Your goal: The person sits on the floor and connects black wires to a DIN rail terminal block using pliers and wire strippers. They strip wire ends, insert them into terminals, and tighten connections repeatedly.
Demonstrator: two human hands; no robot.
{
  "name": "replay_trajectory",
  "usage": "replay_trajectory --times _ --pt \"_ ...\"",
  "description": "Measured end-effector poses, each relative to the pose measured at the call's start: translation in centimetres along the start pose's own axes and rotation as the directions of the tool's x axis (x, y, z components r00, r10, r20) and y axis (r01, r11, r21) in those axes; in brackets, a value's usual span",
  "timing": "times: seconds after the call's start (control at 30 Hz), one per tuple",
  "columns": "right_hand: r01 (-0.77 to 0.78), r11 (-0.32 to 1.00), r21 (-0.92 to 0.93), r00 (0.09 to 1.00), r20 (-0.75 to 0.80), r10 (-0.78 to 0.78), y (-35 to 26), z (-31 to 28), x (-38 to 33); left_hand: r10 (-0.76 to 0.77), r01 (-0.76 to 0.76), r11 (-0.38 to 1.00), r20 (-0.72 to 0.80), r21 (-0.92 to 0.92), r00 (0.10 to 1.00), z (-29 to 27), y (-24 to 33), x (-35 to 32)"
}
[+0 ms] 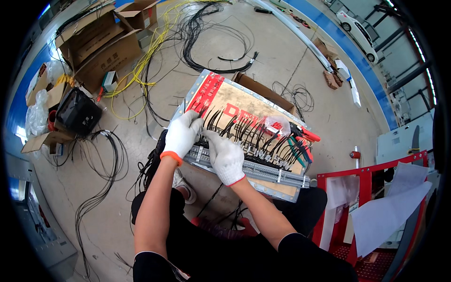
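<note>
Two gloved hands (184,133) (227,159) curl their fingers (195,124), grip unclear. Black wires (229,128) fan right of these, terminal blocks (265,173) just below.

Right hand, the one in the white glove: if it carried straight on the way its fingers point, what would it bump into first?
Most likely the left hand, just ahead of the right hand's fingertips; depth is unclear, so they may already touch.

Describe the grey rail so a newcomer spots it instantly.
Find the brown, red-printed board mid-view. Along its lower side lies the grey rail: one long, straight, segmented strip, unlike the thin, curving black wires beside it.
</note>
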State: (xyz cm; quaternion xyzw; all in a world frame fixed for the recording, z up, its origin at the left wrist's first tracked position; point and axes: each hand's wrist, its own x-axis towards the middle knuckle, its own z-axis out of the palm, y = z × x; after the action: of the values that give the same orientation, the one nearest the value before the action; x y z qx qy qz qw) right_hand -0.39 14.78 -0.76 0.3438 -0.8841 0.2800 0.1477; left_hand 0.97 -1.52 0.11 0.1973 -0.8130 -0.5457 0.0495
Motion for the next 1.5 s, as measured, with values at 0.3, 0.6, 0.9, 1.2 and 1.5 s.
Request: replay_trajectory --times 0.3,0.6,0.9,1.2,1.5 --pt "0.018 0.989 -0.147 0.981 0.196 0.012 -0.8 -0.4 0.8 0.185 -0.207 0.888 0.093 0.411 0.978 -1.5 -0.3 0.1" --pt "-0.129 0.977 -0.168 0.969 0.190 0.160 -0.9 0.6 0.3 0.151 -0.155 0.988 0.185 0.007 0.971 -0.7 -1.7 0.7" --pt "-0.319 0.948 0.005 0.926 0.214 0.310 -1.0 0.9 1.1 -0.012 0.043 0.984 0.174 -0.172 0.985 -0.6 -1.2 0.7" --pt "-0.280 0.949 0.146 0.942 0.230 0.243 0.9 1.7 0.9 -0.035 0.084 0.970 0.210 -0.226 0.977 -0.7 0.0 0.4" --pt "-0.193 0.979 0.070 0.964 0.199 0.176 -0.2 1.3 0.8 0.030 -0.027 1.000 0.228 -0.016 0.973 -1.0 0.0 -0.1"
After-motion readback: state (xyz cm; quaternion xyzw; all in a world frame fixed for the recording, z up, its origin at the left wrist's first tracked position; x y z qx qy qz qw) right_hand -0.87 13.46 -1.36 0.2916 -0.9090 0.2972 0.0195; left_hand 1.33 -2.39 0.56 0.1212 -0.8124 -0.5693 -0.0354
